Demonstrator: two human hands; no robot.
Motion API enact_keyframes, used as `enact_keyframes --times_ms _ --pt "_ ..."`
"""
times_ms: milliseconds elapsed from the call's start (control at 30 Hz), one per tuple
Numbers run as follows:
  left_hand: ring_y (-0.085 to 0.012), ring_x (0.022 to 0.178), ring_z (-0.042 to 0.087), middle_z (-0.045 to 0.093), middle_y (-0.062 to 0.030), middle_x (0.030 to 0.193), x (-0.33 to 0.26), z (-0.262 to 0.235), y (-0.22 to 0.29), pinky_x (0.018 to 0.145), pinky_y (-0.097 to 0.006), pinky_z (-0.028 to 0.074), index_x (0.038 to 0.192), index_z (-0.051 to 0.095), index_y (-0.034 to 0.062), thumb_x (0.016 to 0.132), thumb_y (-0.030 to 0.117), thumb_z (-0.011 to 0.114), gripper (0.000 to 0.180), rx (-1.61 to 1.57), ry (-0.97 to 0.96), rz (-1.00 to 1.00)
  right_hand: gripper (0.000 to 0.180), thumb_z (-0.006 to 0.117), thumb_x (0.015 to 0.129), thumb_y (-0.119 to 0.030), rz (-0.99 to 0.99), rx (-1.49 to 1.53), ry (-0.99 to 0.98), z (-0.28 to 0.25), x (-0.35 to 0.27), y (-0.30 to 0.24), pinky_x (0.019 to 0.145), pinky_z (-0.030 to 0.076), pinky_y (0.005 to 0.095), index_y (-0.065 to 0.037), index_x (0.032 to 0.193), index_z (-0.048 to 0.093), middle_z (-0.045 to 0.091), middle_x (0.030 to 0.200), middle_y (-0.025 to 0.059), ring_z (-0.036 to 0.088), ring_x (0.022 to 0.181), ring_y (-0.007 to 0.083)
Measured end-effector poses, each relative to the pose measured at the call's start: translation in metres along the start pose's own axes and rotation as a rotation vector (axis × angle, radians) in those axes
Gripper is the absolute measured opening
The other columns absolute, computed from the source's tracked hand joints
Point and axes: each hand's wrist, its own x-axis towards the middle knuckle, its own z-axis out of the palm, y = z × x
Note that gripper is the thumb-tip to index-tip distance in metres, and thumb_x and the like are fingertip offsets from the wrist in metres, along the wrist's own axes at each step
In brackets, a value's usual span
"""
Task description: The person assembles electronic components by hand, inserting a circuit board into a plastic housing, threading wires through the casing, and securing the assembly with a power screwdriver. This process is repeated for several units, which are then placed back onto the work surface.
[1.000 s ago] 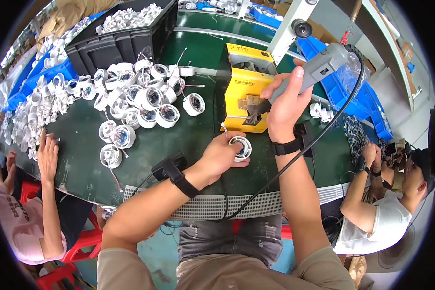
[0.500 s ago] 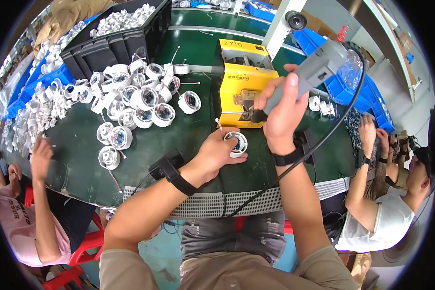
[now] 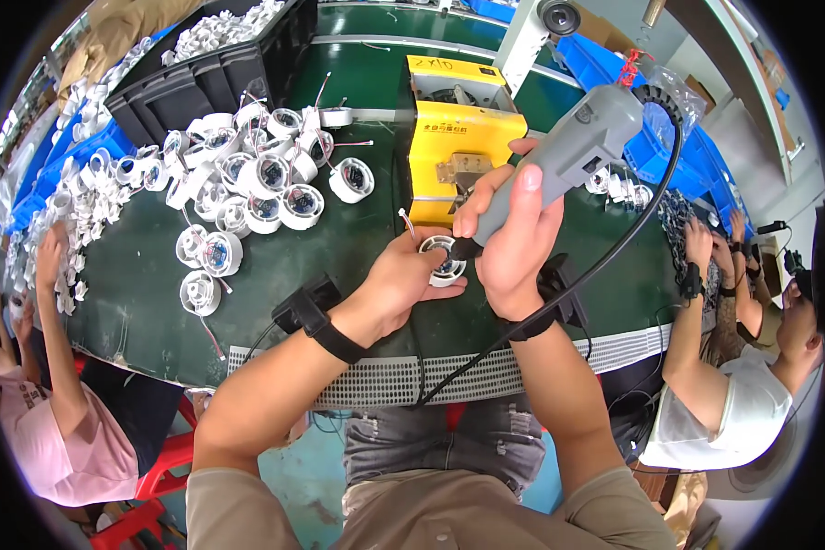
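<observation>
My left hand (image 3: 399, 284) grips a round white plastic housing (image 3: 448, 272) low over the green table. A blue circuit board shows inside it, and a wire with a white plug sticks out beside my fingers. Wrapped in my right hand (image 3: 520, 234) is a grey electric screwdriver (image 3: 559, 151), tilted, its black cable running down past my right wrist. The screwdriver's dark nose is at the housing's right rim; the bit's tip is too small to make out. Just beyond both hands stands a yellow screw feeder (image 3: 458, 137).
Many similar white housings (image 3: 270, 174) with wires lie heaped to the left. Behind them stands a black crate (image 3: 220, 82) of white parts. Blue bins (image 3: 651, 156) line the right side. A person in pink (image 3: 73, 422) sits left, another in white (image 3: 733, 412) right.
My right hand has brought the screwdriver down and left, from beside the yellow feeder to the housing. The left hand still holds the housing. The whole view has shifted slightly.
</observation>
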Motion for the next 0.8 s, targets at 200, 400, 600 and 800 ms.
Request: enact_keyframes --times_ms 200,400,600,800 --pt "-0.0249 0.095 0.065 0.058 -0.013 0.11 -0.0001 -0.0005 0.0021 0.086 -0.038 0.057 0.122 0.042 -0.0028 0.098 0.008 0.043 0.027 0.031 -0.008 -0.013 0.041 0.041 0.099 -0.039 0.006 0.007 0.001 0.0 0.0 0.0017 0.044 0.043 0.0281 -0.002 0.115 0.038 0.047 0.059 0.0075 0.047 0.043 0.0147" --pt "-0.0244 0.094 0.065 0.058 -0.0124 0.109 -0.0019 -0.0006 0.0034 0.086 -0.036 0.057 0.123 0.042 -0.0022 0.097 0.007 0.043 0.028 0.036 -0.01 -0.007 0.042 0.041 0.099 -0.04 0.019 0.0 0.01 0.0002 -0.001 0.002 0.045 0.043 0.0284 -0.002 0.115 0.038 0.047 0.059 0.0075 0.047 0.044 0.0146" --pt "-0.024 0.094 0.065 0.056 -0.012 0.111 -0.0031 -0.0001 0.0037 0.085 -0.036 0.057 0.124 0.042 -0.0015 0.097 0.006 0.042 0.028 0.044 -0.007 -0.006 0.042 0.042 0.098 -0.04 0.02 -0.012 0.002 0.0017 -0.0007 0.0044 0.045 0.043 0.0284 -0.001 0.115 0.039 0.047 0.059 0.0072 0.047 0.044 0.0144" --pt "-0.0236 0.093 0.065 0.056 -0.0121 0.111 -0.0016 0.0004 0.003 0.085 -0.035 0.057 0.123 0.043 -0.0015 0.097 0.006 0.041 0.027 0.048 -0.012 0.005 0.043 0.042 0.098 -0.04 0.033 -0.025 0.0 0.0024 0.0 0.0003 0.045 0.043 0.0282 -0.001 0.115 0.039 0.047 0.06 0.0069 0.047 0.043 0.0143"
